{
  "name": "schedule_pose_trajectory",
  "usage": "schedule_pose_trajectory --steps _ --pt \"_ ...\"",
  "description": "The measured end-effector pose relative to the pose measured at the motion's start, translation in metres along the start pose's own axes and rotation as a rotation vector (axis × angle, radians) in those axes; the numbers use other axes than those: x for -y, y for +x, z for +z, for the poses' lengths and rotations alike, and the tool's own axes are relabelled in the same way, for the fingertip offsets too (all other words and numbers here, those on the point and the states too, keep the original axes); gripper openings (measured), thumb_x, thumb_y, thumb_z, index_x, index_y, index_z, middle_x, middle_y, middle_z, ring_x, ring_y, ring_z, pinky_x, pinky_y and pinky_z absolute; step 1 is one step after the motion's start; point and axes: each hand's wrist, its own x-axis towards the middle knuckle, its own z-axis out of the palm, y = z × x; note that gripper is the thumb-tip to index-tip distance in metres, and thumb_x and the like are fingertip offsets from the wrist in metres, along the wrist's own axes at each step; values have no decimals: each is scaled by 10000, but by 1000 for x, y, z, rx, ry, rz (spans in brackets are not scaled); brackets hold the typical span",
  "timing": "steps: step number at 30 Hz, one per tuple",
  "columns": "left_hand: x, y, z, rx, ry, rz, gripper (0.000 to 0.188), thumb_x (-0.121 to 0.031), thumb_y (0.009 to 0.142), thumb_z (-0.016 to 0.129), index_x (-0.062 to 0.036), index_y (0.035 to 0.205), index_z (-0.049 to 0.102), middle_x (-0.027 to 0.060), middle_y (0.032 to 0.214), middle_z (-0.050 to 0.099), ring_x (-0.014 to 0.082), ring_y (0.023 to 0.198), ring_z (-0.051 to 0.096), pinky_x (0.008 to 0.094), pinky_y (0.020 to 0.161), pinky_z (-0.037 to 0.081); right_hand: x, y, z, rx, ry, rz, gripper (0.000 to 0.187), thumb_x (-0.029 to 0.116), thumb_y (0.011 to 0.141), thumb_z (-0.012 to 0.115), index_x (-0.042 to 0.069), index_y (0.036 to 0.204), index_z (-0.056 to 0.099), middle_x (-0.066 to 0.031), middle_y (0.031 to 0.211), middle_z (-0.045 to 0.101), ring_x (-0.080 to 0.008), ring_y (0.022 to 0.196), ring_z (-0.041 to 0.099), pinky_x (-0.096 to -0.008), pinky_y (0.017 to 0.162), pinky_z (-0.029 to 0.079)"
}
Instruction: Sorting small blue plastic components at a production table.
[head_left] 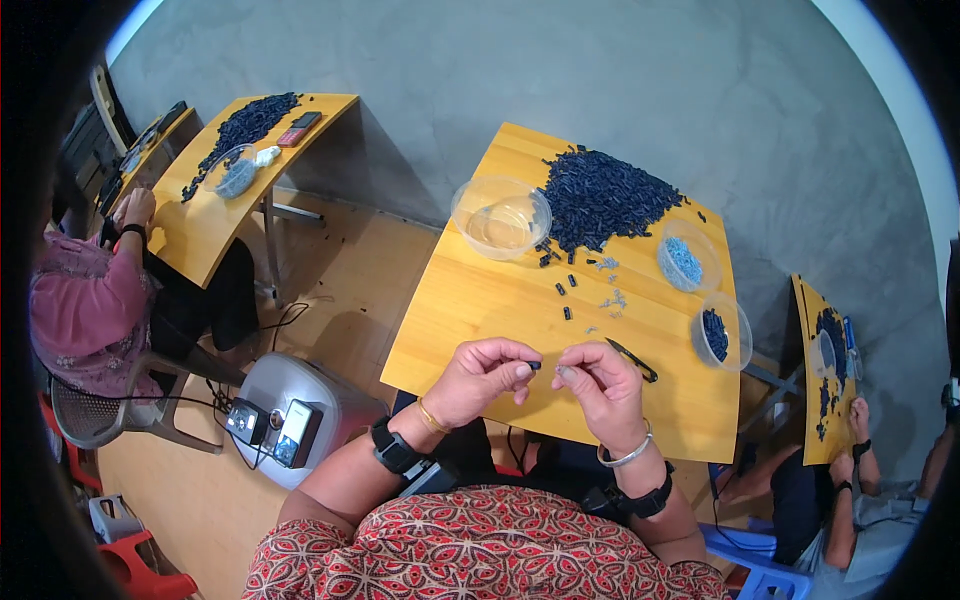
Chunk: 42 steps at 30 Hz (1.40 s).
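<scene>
Two fingertip pinches: left fingers point(522, 371) grip small dark-blue cylindrical plastic piece point(535, 365), end exposed toward right fingers point(567, 374), presumably for access; latter narrow, contents unclear; dark-blue plastic heap point(605, 200) beyond fingers.

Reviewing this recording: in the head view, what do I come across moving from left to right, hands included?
Co-worker's pink sleeve → grey rounded box → left hand → right hand → tub of dark pieces → far-right table.

Bowl point(502, 246) left of pile point(608, 198)
</scene>
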Motion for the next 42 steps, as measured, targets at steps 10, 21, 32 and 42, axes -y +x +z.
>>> schedule_pose_trajectory --steps 10,21,32,42 --pt "-4 0 8 -21 392 30 132 -47 839 560 10 954 593 31 812 614 58 652 533 187 597 452 -18 0 5 35 38 11 92 -32 822 536 -28 913 543 -66 829 608 -101 742 587 -211 676 484" --pt "3 1 3 -93 377 77 122 -11 829 556 31 939 587 64 823 615 97 690 567 216 635 480 -25 4 -3 32 -18 -3 96 -43 804 556 -15 895 549 -44 819 591 -103 757 582 -213 680 472" --pt "1 -1 4 -10 521 102 152 -9 833 551 20 979 581 37 848 596 71 689 556 197 622 478 -21 5 -3 13 -235 -126 85 -50 759 587 4 824 580 -37 767 562 -80 642 519 -190 555 411" --pt "2 -2 5 -72 529 71 152 -5 804 588 21 955 591 35 800 611 70 632 562 192 566 487 -12 7 -3 37 -395 -233 92 -54 739 589 7 808 596 -74 765 578 -140 637 552 -220 559 435"
